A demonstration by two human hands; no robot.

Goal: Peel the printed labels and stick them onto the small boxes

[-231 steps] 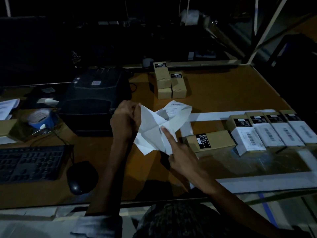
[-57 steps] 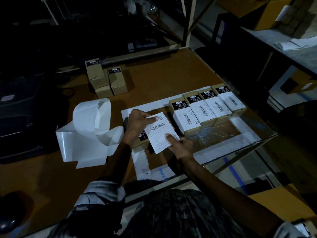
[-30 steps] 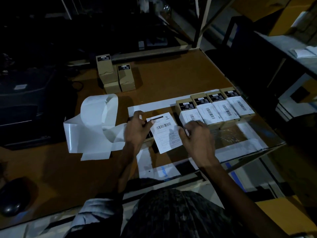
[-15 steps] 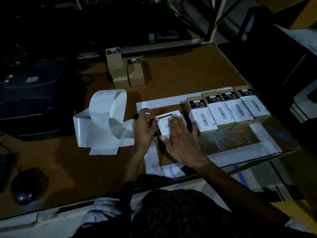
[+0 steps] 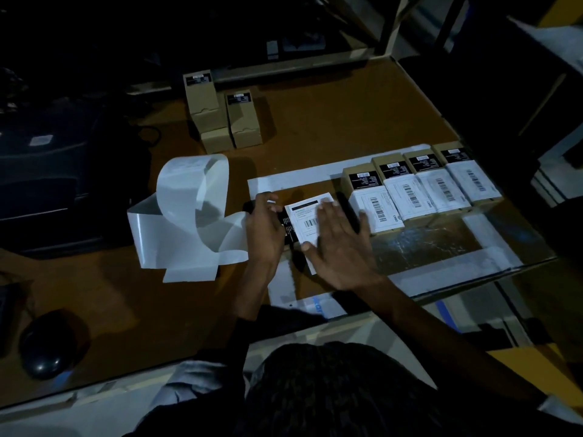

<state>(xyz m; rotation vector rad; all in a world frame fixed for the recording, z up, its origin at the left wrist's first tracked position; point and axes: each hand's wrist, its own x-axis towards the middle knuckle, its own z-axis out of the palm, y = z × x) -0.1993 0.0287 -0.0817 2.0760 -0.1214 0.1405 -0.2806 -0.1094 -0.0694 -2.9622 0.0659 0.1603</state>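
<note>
The printed label lay on a small box on the brown table, long axis running away from the person. The right hand pressed it flat, fingers straight; the left hand gripped the box's left end. Four labelled boxes lay just right, backing strip left; the room was dark.
</note>
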